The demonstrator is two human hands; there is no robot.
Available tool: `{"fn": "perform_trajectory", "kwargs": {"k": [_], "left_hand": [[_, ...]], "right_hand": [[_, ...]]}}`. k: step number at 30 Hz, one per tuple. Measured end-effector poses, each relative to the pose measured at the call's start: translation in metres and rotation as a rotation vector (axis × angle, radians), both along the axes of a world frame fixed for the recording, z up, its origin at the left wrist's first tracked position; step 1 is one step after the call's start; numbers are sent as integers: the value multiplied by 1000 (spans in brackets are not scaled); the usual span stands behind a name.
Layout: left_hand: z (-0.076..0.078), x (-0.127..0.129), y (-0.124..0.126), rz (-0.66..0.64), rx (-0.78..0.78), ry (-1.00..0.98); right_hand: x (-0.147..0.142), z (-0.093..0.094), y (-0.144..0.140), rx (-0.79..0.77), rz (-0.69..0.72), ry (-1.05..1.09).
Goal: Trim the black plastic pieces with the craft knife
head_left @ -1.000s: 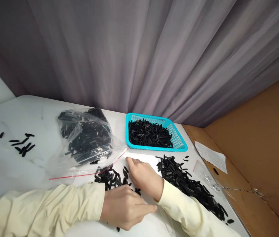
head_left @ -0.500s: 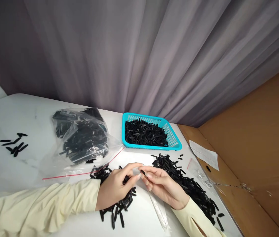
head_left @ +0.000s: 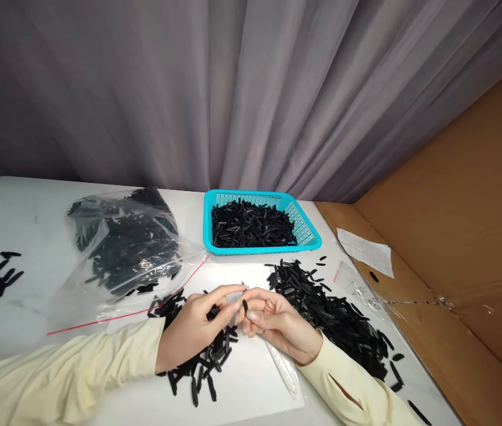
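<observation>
Near the middle of the table, my left hand (head_left: pixel 193 322) and my right hand (head_left: pixel 279 322) meet at the fingertips. Pinched in the right fingers is a small black strip (head_left: pixel 245 306), with my left thumb tip right beside it. A small pale grey flat piece (head_left: pixel 233 297) shows between my left thumb and forefinger; its kind cannot be made out. Under and around my left hand lies a loose pile of black strips (head_left: pixel 215 358). A larger pile of the same strips (head_left: pixel 330 313) spreads just right of my right hand.
A turquoise basket (head_left: pixel 262 251) full of black strips stands behind my hands. To its left lies a clear zip bag (head_left: pixel 130 248) of strips with a red seal line. Several strips (head_left: pixel 0 281) lie far left. At right are a paper sheet (head_left: pixel 366 253) and a cardboard wall (head_left: pixel 463 195).
The view has shifted, so the table's things sit further left and the basket higher. The black strip in my right fingers has turned more upright. Both hands stay together.
</observation>
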State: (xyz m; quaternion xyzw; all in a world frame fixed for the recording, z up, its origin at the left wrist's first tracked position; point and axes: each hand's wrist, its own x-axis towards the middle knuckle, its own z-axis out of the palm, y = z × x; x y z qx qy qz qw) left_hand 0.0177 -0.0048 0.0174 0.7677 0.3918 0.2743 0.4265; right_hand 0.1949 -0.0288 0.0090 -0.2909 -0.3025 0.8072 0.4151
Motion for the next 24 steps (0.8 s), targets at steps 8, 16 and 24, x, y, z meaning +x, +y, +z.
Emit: {"fn": "perform_trajectory", "kwargs": {"k": [8,16,24], "left_hand": [[3,0,2,-37,-30,-10],[-3,0,0,20,63,33],[-4,1,4,20,51,58]], "right_hand": [[1,-5,1,2,-15,-41],[1,-9,3,-51,-103,-3],[1,-5,2,-7,-68,2]]}}
